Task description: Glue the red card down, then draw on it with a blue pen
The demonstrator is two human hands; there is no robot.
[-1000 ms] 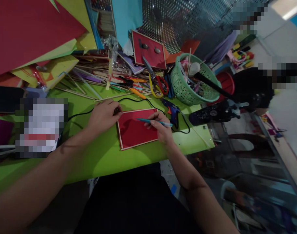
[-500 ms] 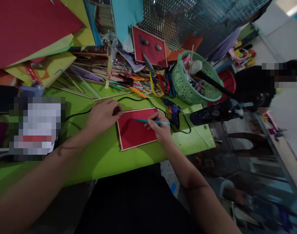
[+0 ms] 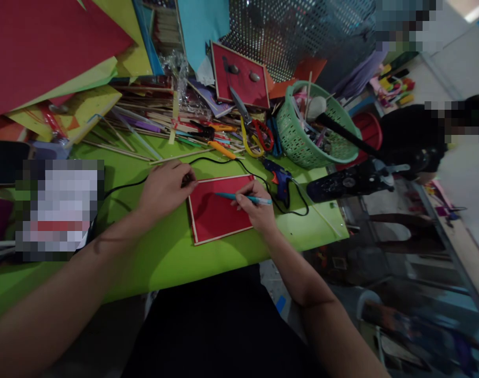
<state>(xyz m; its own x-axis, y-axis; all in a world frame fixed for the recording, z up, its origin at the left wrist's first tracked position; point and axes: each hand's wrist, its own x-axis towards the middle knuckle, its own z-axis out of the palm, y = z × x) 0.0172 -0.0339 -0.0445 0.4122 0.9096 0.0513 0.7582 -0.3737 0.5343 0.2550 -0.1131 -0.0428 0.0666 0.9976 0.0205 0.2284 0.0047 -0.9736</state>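
Observation:
On the green tabletop (image 3: 164,273) lies a red board (image 3: 215,220) edged with thin pale wooden strips. My left hand (image 3: 164,189) is at its upper left corner, fingers curled and thumb bent against the edge. A teal pen (image 3: 262,200) is pinched in my right hand (image 3: 258,210) over the board's right half. The pen's tip points left, over the middle of the red surface; whether it touches I cannot tell. My right hand covers part of the board's right edge.
A glue gun (image 3: 278,178) with a black cable lies right of the board, near a dark bottle (image 3: 337,184). Behind are scissors (image 3: 257,139), an orange cutter (image 3: 221,149), wooden sticks, a second red framed board (image 3: 243,86) and a green basket (image 3: 302,142). A blurred-out screen (image 3: 66,205) lies left.
The pen and the fingers of my right hand have shifted very slightly left. My left hand and the board stay in place.

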